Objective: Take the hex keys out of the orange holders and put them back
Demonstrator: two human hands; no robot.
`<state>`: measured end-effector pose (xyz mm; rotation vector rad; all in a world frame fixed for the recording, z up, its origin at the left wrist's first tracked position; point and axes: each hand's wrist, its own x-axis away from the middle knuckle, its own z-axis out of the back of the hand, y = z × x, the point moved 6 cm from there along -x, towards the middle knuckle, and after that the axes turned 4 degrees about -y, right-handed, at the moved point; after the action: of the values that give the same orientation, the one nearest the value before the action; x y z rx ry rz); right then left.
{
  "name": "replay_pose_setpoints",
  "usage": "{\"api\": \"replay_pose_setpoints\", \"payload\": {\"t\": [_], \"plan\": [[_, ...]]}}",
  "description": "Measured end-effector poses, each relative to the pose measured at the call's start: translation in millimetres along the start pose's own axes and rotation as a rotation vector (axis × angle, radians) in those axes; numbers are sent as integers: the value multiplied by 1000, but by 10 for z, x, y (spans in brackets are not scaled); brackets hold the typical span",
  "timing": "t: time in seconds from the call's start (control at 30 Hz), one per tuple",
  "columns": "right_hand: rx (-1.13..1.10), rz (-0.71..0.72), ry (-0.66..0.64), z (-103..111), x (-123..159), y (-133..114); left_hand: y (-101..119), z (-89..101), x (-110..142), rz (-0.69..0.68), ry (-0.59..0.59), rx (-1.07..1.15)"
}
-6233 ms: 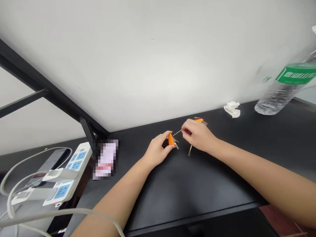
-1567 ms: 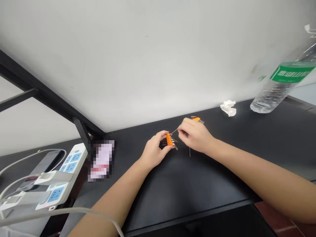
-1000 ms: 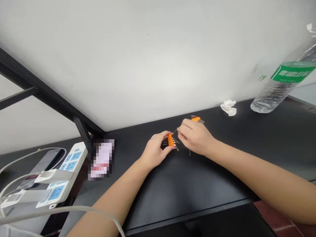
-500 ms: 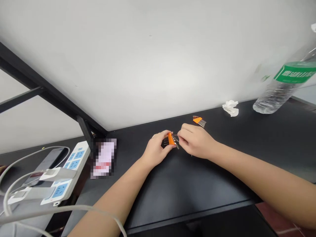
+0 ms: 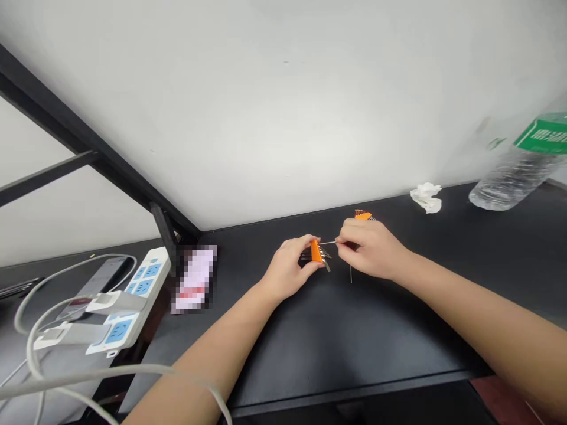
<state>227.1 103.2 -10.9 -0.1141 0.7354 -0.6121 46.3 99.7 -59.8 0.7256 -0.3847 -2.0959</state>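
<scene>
My left hand [image 5: 290, 268] grips an orange hex key holder [image 5: 316, 251] between thumb and fingers, just above the black tabletop. Several metal keys stick out of both its sides. To its right, my right hand [image 5: 370, 248] pinches a thin metal hex key [image 5: 328, 242]. One end of that key reaches the holder's upper edge; whether it sits inside a hole I cannot tell. A thin metal leg hangs down below my right fingers, seemingly part of the same key. Behind my right hand lies a second orange hex key holder [image 5: 364, 216], partly hidden, with keys in it.
A crumpled white tissue [image 5: 427, 198] and a clear plastic bottle [image 5: 509, 177] with a green label are at the right, near the wall. On the left are a white power strip [image 5: 150, 277] with plugs and cables, a blurred-out pink item [image 5: 198, 277] and a black metal frame [image 5: 124, 177].
My right hand has moved right, away from the holder, and more of the key's length shows between them. It now covers part of the second holder. The view has shifted slightly.
</scene>
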Motion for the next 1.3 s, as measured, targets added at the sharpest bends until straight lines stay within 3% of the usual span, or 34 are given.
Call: {"api": "replay_pose_setpoints", "payload": {"t": [0.2,0.37,0.57,0.67,0.77,0.87,0.93,1.03,1.1,1.23,1.3], "plan": [[58,5,-75,-67,9,-63,17,-12,-8,-25,-24,-34],[-246,-50,-172,-130,-17,5,26,-8,-7,-60,-25,-48],[-1039,-571,-269,-490,79,288,94,16,1,-77,-42,-38],[-1204,-731,-342,-651,135,303,109,19,12,-103,-32,-30],[-1032,-694,-428,-603,138,368,72,-4,24,-103,-30,-3],[-525,-463,-470,-356,98,470,-14,-8,32,-46,0,39],[-277,-328,-588,-261,117,479,-48,-4,32,-29,11,41],[-119,-275,-857,-278,218,444,-34,6,22,-62,12,23],[-40,-263,-952,-320,253,386,-11,16,12,-87,14,23],[89,-276,-992,-417,262,302,13,43,4,-105,39,24],[91,-289,-945,-434,242,297,16,48,8,-116,39,15]]}}
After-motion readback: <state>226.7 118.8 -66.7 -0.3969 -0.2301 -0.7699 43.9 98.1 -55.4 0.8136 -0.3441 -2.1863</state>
